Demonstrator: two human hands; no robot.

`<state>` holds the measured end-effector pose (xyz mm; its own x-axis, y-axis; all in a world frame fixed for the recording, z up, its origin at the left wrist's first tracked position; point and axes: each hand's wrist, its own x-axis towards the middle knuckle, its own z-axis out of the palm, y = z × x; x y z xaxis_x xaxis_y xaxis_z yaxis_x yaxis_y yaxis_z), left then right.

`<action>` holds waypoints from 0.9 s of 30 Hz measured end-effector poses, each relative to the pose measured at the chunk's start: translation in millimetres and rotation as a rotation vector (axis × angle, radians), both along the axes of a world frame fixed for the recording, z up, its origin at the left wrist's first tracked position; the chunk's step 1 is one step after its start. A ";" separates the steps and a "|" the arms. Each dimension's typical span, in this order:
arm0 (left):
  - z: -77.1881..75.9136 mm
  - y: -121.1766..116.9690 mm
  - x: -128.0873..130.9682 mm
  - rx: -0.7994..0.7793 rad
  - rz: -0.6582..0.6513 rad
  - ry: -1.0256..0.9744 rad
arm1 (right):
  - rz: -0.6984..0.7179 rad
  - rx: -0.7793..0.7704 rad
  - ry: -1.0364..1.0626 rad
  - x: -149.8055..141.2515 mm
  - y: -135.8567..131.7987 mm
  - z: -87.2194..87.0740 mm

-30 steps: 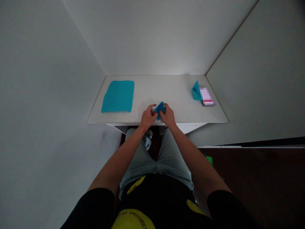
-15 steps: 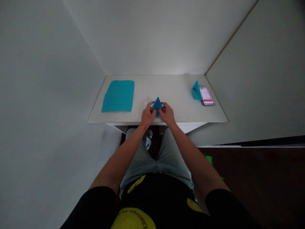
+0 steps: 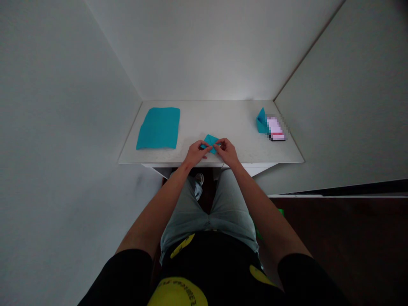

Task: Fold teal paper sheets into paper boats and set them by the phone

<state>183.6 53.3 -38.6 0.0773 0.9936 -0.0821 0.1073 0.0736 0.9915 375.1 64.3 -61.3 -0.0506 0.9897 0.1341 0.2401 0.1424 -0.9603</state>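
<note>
A small piece of folded blue paper [image 3: 211, 139] is between my two hands, near the front edge of the white tabletop. It looks wide and diamond-like, with crease lines meeting near its middle. My left hand [image 3: 198, 151] pinches its left side between thumb and fingers. On the opposite side, my right hand [image 3: 227, 149] grips the paper the same way, thumb toward the centre. Fingers and thumbs cover the paper's left and right corners.
A stack or sheet of blue paper [image 3: 158, 128] lies at the left of the white table [image 3: 219, 117]. To the right stands a folded blue paper shape [image 3: 262, 122] beside a pixelated phone-like object [image 3: 276, 128]. Walls enclose the table's back and sides.
The folded paper has gone from a narrow upright triangle to a wider, lower diamond-like shape. Both hands have moved slightly apart and now pinch its sides.
</note>
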 end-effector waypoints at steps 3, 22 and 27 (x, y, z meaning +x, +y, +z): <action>-1.4 1.9 -1.4 0.007 -0.007 -0.039 | 0.069 -0.006 0.023 4.3 -0.6 1.1; 2.7 2.4 4.8 0.006 0.262 -0.207 | -0.177 -0.018 -0.013 -1.0 4.0 13.1; -7.3 -1.8 0.8 0.061 0.467 -0.287 | -0.325 -0.019 0.078 8.0 8.2 4.7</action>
<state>184.4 51.5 -45.9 -0.3619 0.9300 -0.0640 -0.1984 -0.0097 0.9801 383.0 72.5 -56.6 0.2776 0.9547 0.1069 0.1958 0.0528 -0.9792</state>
